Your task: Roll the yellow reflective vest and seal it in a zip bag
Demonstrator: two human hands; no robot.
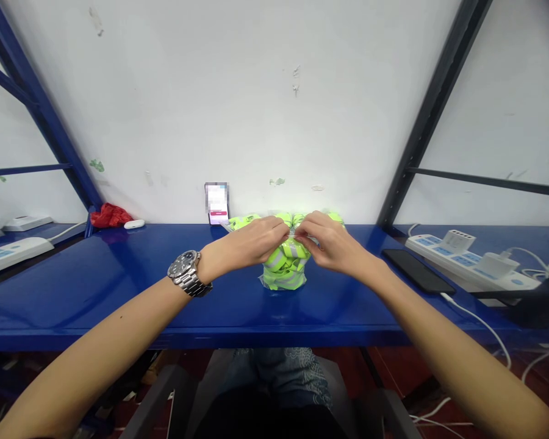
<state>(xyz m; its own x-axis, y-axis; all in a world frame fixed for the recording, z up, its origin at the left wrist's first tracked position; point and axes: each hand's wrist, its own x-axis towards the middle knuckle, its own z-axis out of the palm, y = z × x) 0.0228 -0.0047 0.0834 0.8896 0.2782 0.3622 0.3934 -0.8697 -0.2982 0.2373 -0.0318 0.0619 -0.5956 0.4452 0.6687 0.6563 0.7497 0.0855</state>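
A clear plastic bag of neon-green bands with grey stripes (pixel 284 271) stands on the blue shelf (pixel 119 286), in the middle. My left hand (pixel 251 242), with a metal watch on its wrist, pinches the bag's top from the left. My right hand (pixel 332 244) pinches the same top from the right, fingertips almost meeting the left ones. More neon-green pieces (pixel 256 221) lie just behind my hands, partly hidden.
A black phone (pixel 417 271) lies to the right, with white power strips (pixel 466 256) and cables beyond it. At the wall stand a small upright phone (pixel 216 203), a white case (pixel 134 224) and a red bundle (pixel 110 215). Another power strip (pixel 9 251) lies far left.
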